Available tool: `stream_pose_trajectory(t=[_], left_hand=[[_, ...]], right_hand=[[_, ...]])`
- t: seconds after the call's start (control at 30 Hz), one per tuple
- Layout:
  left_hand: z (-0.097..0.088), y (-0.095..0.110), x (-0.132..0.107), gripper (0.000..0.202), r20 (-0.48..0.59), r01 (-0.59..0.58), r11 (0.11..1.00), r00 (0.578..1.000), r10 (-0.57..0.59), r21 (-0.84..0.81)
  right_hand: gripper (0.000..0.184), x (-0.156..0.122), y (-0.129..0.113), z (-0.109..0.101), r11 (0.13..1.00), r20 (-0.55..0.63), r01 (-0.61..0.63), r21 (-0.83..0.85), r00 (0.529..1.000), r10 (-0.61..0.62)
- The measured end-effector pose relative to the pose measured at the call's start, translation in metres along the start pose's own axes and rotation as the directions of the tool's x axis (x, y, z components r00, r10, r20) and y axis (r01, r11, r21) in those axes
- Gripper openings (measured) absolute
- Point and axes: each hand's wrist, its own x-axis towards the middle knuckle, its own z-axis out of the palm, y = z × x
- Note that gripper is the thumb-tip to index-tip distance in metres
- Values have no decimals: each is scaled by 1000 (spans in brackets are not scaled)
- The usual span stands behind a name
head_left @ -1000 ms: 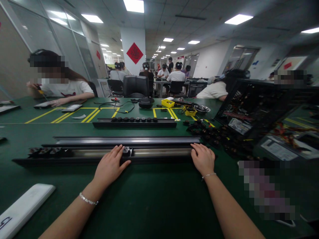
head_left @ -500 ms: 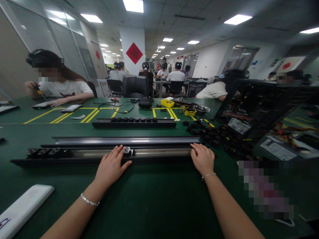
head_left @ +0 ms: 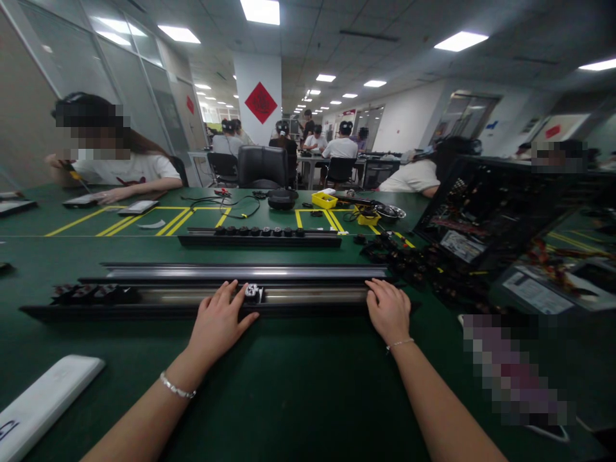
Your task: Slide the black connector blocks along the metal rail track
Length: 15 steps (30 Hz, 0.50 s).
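Note:
A long black metal channel rail (head_left: 312, 296) lies across the green table in front of me. My left hand (head_left: 219, 321) rests over its middle, fingers stretched and thumb out along the near edge. Against the index finger sits a small black module with a pale top (head_left: 252, 293), inside the channel. My right hand (head_left: 389, 309) lies across the rail toward its right end, fingers extended to the far wall. Several black modules (head_left: 89, 293) sit in the rail's left end. Directly behind lies a second rail (head_left: 240, 272), with a shiny inner face.
A shorter rail (head_left: 260, 241) with several round modules lies farther back. On the right are a heap of black parts (head_left: 423, 266) and an open computer case (head_left: 500, 205). A white slab (head_left: 52, 401) lies front left. A person (head_left: 135, 163) works across the table.
My left hand and the module beside its finger have shifted slightly to the right along the rail. My right hand has moved slightly left.

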Motion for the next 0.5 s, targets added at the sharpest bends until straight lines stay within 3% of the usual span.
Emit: stream_pose_trajectory(t=[0.17, 0.3, 0.5], left_hand=[[-2, 0, 0, 62, 9, 1, 1000, 1000, -1, -14], [-1, 0, 1, 60, 2, 5, 999, 1000, -5, -42], [0, 2, 1, 57, -15, 12, 999, 1000, -13, -43]], right_hand=[[34, -13, -37, 3, 976, 61, 195, 96, 978, -201], [32, -26, -86, 6, 926, 168, 328, 187, 918, -359], [41, -34, -156, 10, 884, 317, 380, 271, 832, -455]])
